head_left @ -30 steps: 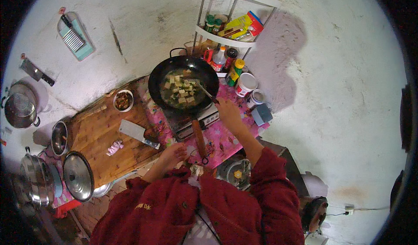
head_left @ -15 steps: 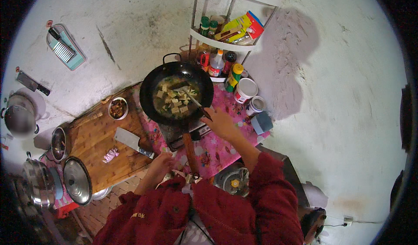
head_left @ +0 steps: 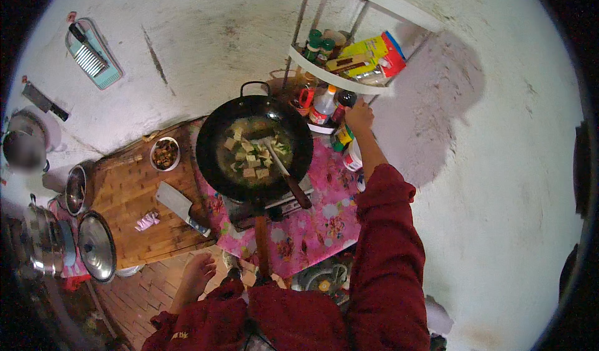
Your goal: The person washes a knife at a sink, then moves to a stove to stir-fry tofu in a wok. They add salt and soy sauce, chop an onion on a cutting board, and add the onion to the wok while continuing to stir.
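A black wok [head_left: 209,170] stands on a stove, holding tofu cubes [head_left: 252,161] and bits of green in broth. The spatula [head_left: 280,162] rests in it unheld, its dark handle leaning over the near right rim. My right hand [head_left: 360,117] reaches up to the corner rack, right beside a dark-capped bottle [head_left: 344,101]. Its fingers are bent at the bottle's top; whether they grip it I cannot tell. Lower left, my left hand [head_left: 199,272] hangs over the floor, empty, with loosely bent fingers.
Left of the wok, a wooden board [head_left: 125,192] carries a cleaver [head_left: 181,207], pale pink slices [head_left: 148,221] and a bowl of brown food [head_left: 165,154]. A pot lid [head_left: 97,246] leans at its left end. Bottles and packets fill the white corner rack [head_left: 340,79].
My right hand has let go of the spatula and moved up and right to the rack bottles. My left hand has drawn back down and left. The view has shifted slightly.
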{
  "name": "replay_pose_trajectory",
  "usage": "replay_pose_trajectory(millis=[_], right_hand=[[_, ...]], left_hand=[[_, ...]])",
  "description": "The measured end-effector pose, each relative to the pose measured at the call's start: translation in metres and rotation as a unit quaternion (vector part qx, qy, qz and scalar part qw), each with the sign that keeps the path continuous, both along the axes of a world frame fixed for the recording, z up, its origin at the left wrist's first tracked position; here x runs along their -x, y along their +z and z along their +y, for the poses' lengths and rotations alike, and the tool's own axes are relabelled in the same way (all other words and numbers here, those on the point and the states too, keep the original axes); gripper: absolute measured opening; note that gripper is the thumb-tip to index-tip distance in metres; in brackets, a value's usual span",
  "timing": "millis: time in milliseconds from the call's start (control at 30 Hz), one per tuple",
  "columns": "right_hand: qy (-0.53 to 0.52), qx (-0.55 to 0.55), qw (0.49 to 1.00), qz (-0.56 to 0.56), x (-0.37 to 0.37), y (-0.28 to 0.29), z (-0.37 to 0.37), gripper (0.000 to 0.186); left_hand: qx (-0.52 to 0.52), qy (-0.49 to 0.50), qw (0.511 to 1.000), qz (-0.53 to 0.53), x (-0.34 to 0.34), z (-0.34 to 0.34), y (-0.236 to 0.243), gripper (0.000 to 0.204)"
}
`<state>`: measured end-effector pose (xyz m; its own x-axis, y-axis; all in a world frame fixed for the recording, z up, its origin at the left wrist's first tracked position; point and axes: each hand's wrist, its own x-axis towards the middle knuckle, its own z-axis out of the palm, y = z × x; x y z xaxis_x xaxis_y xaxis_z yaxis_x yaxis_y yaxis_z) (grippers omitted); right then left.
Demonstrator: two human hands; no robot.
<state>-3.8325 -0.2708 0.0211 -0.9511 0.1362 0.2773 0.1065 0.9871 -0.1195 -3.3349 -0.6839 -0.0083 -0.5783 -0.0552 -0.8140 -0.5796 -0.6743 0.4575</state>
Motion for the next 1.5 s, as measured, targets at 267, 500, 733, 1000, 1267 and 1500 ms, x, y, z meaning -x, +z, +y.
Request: replay_pose_trajectory(millis=[267, 500, 733, 1000, 1267, 1500], right_hand=[[-0.043, -0.082, 0.995, 0.027, 0.064, -0.036, -0.001, 0.079], [-0.124, 0.038, 0.991, 0.022, 0.087, -0.034, -0.004, 0.065], [-0.001, 0.055, 0.960, 0.273, 0.113, -0.069, 0.032, 0.060], [-0.129, 0.219, 0.963, 0.084, 0.077, -0.033, -0.009, 0.059], [-0.004, 0.238, 0.965, 0.111, 0.071, -0.043, 0.009, 0.049], [0.094, 0.309, 0.917, 0.234, 0.028, -0.029, -0.011, 0.050]], left_hand=[[0.012, 0.063, 0.997, -0.033, -0.032, 0.005, -0.003, 0.020], [0.009, 0.085, 0.995, -0.058, -0.037, 0.010, 0.007, 0.019], [-0.006, 0.064, 0.997, -0.041, -0.027, 0.007, -0.006, 0.016], [0.008, 0.061, 0.996, -0.057, -0.026, 0.017, 0.006, 0.017], [0.006, 0.041, 0.998, -0.057, -0.029, 0.016, 0.006, 0.016], [0.004, 0.036, 0.999, -0.038, -0.034, 0.012, -0.007, 0.016]])
